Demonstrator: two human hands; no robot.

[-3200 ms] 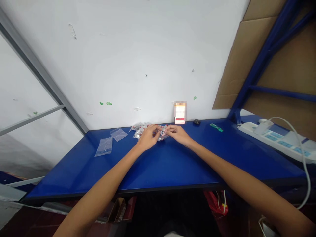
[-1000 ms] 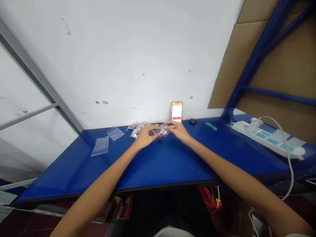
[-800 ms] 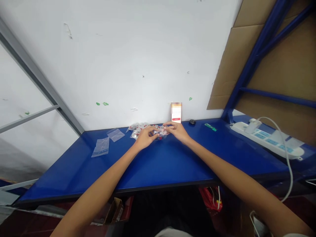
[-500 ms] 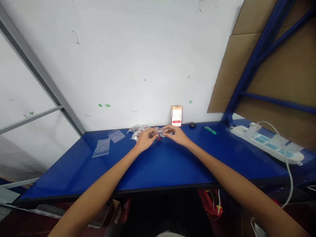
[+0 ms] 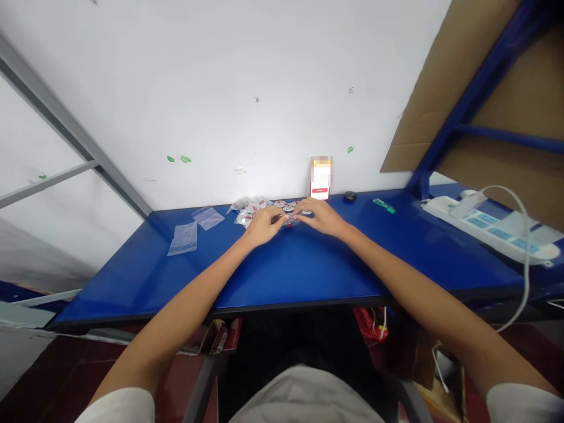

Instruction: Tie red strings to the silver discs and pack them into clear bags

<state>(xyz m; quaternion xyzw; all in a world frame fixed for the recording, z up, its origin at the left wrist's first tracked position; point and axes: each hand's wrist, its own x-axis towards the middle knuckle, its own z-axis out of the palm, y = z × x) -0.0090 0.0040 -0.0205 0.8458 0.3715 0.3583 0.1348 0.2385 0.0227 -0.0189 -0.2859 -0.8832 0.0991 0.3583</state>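
Pinching a clear plastic bag between narrowed left hand and right hand, beside the printed packets on the surface; could tear or spill it by pulling unevenly, or topple the propped phone by swinging right knuckles back

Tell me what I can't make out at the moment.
All in the head view:
Clear packet between left hand and right hand: contents too small, partly covered by the hands.
Packet pile: count unclear; the left hand hides part.
Phone: upper screen pixelated, text too small.
Green object: too small to identify.
Red bag: top hidden under the blue table.
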